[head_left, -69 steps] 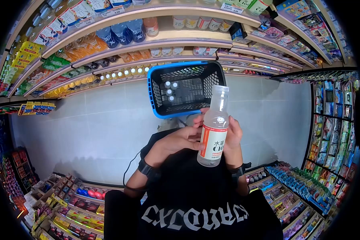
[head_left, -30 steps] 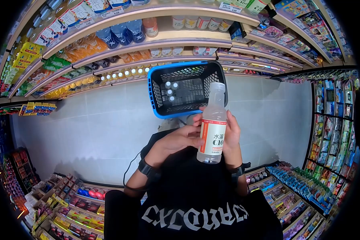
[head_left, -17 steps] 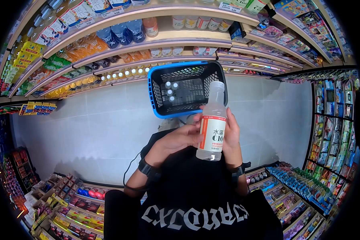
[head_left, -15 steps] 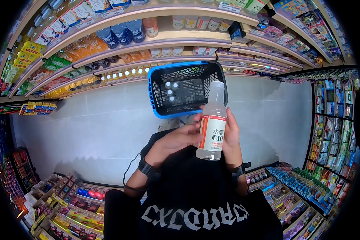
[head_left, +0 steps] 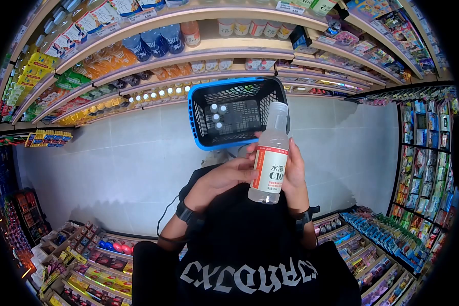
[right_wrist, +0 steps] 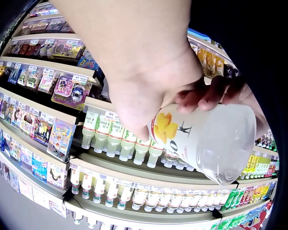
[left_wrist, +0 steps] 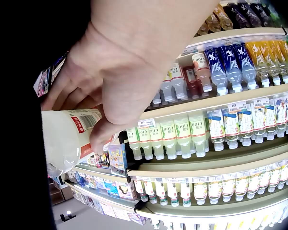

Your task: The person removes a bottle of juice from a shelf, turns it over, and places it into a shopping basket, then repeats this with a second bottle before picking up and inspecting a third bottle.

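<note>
Both hands hold one clear plastic drink bottle (head_left: 271, 171) in front of the chest, its white cap pointing away from the body. Cloudy pale liquid fills it, and its cream and red label reads C100. My left hand (head_left: 227, 176) grips the bottle from the left, thumb on the label's edge. On the other side, my right hand (head_left: 295, 171) holds it with fingers along the bottle. In the left wrist view the left thumb presses the label beside the bottle's base. The right wrist view shows a yellow fruit picture on the label by the right thumb.
A black shopping basket with a blue rim (head_left: 192, 122) stands on the floor just beyond the bottle, several white-capped bottles (head_left: 217, 117) inside. Drink shelves (head_left: 214, 51) curve across the far side. Racks of packaged goods (head_left: 426, 168) stand at right, and low displays (head_left: 99, 270) behind.
The bottle has shifted slightly up in the head view, toward the basket, and is tilted a little differently. Both hands keep their hold and have hardly moved.
</note>
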The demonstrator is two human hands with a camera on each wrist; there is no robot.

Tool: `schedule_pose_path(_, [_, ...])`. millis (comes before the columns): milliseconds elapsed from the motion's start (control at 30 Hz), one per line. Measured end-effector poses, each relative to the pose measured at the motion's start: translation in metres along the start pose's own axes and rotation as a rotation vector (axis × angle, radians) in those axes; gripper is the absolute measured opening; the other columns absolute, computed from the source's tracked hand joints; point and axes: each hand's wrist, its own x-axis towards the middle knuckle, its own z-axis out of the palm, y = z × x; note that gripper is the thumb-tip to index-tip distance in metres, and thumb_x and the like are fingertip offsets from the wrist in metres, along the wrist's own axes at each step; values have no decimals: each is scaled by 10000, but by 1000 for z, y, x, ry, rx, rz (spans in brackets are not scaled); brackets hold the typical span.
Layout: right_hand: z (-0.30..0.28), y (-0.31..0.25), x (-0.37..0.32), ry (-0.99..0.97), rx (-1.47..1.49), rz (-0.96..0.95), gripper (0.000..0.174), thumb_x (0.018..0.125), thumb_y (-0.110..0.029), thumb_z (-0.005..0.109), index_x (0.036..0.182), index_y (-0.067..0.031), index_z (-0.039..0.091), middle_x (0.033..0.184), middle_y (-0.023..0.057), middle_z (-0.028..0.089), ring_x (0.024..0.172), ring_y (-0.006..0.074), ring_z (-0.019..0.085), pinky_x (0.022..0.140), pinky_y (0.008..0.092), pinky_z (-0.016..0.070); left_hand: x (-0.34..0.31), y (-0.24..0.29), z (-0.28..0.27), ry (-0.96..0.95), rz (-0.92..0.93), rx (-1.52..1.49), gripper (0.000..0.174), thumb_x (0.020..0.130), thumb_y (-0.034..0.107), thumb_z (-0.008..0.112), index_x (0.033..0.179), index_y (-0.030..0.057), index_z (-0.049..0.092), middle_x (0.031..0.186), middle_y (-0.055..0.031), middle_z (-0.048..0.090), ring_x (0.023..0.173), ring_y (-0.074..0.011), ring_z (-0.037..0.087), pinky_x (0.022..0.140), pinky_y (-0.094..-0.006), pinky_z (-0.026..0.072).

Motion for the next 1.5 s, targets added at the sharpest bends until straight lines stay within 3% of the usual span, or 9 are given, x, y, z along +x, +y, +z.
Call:
schedule_pose_path(133, [-8, 0, 1, -96, 60, -8, 678, 1023, -492, 276, 1438, 43, 314, 1324, 278, 511, 1185, 355, 569, 994, 444, 490, 1, -1, 1, 9, 23, 55, 546, 928, 277, 665, 1346, -32, 497, 1277, -86, 568, 1187, -171, 537, 1024, -343, 419])
schedule_pose_path(433, [-8, -5, -6, 154, -353, 37, 571, 981, -325, 490, 1374, 80, 406, 1319, 261, 531, 1192, 322, 574, 1004, 435, 487, 5, 0, 4, 175, -10, 146, 488, 929, 325, 658, 1280, -3, 569, 1172, -70, 631, 1075, -150, 599, 958, -321, 453])
schedule_pose_path(533, [-11, -6, -5, 138, -253, 70, 531, 973, -272, 519, 1359, 79, 420, 1302, 254, 545, 1194, 322, 573, 1016, 433, 479, 4, -1, 7, 198, -4, 156, 483, 924, 315, 666, 1277, -1, 572, 1156, -71, 638, 1061, -147, 604, 950, -314, 456])
schedule_pose_path(833, [-6, -6, -12, 59, -233, 31, 638, 890, -88, 614, 1453, -12, 323, 1368, 233, 504, 1232, 310, 543, 1048, 422, 435, 2, -2, 12, 179, 12, 111, 534, 863, 201, 734, 1310, -16, 537, 1237, -107, 609, 1159, -179, 558, 1024, -332, 408])
schedule_pose_path(967, [-8, -6, -12, -6, -260, 7, 695, 845, -70, 636, 1458, -17, 311, 1379, 231, 495, 1259, 315, 518, 1076, 434, 398, 0, -2, 11, 156, 3, 128, 530, 843, 117, 707, 1321, -22, 525, 1286, -103, 582, 1220, -190, 522, 1069, -334, 360])
schedule_pose_path(1167, [-4, -8, -12, -32, -300, -6, 718, 835, -80, 643, 1462, -17, 299, 1388, 227, 490, 1258, 315, 517, 1083, 437, 387, 0, -1, 11, 147, 1, 123, 579, 821, 100, 727, 1342, -19, 503, 1301, -101, 571, 1242, -194, 505, 1077, -334, 349])
schedule_pose_path(1500, [-4, -5, -7, 19, -279, 27, 622, 914, -98, 580, 1468, -19, 308, 1373, 209, 507, 1236, 273, 537, 1059, 394, 417, -2, -2, 5, 184, 37, 141, 529, 869, 247, 730, 1300, -5, 556, 1240, -107, 606, 1165, -193, 553, 1026, -344, 405])
